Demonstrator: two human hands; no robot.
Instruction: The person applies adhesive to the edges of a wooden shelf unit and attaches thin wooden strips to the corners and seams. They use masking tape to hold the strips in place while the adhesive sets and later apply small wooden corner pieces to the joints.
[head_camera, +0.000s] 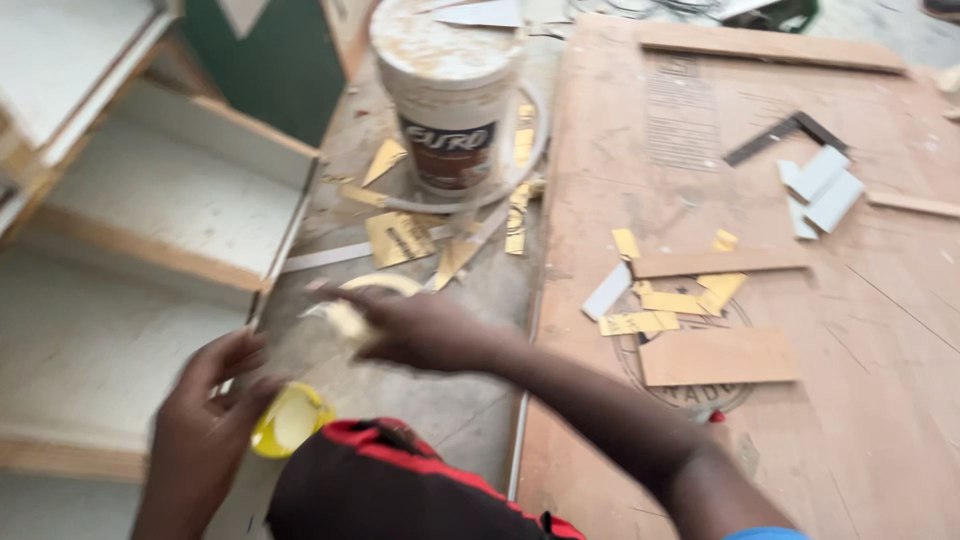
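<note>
My left hand (205, 405) grips a small yellow tub (288, 420) at the lower left, its open mouth facing right. My right hand (405, 322) reaches across from the right and pinches a pale yellowish wad or strip (345, 318) just above the tub. The picture is blurred, so what the wad is made of cannot be told. A red and black cloth (385, 480) lies below both hands.
A white plastic bucket (448, 90) stands at the top middle on a dusty bench, with gold foil scraps (398, 238) around it. A large plywood sheet (860, 330) to the right carries wood offcuts (718, 355), white pieces (822, 190) and a metal square (785, 135). White shelf boards (170, 195) lie left.
</note>
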